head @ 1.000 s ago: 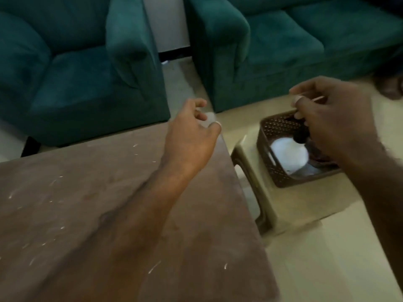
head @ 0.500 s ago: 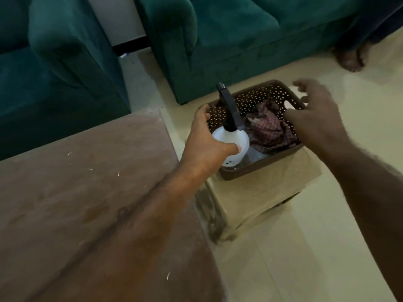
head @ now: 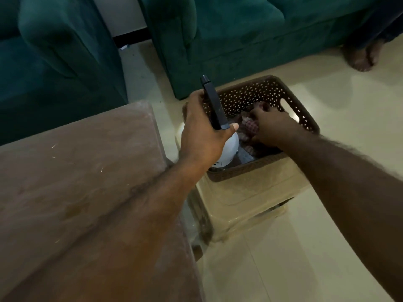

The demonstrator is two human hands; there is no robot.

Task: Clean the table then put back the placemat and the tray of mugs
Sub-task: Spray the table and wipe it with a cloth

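Since half a second ago right hand (head: 271, 127) dropped into basket (head: 305, 118), closing on checked cloth (head: 250, 126); left hand (head: 201, 131) now grips spray bottle (head: 226, 151); dusty table (head: 76, 171) beneath left forearm; cleaning not started.

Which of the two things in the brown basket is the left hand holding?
The white spray bottle with the black trigger head, gripped by the left hand. The checked cloth beside it is under the right hand.

There is only one view, from the person's head. It looks forward and steeply down, close over both forearms. The worktop (head: 76, 182) fills the lower left, the basket (head: 303, 114) on a stool (head: 246, 197) is near the centre, and the sofas (head: 229, 35) lie farther, at the top.
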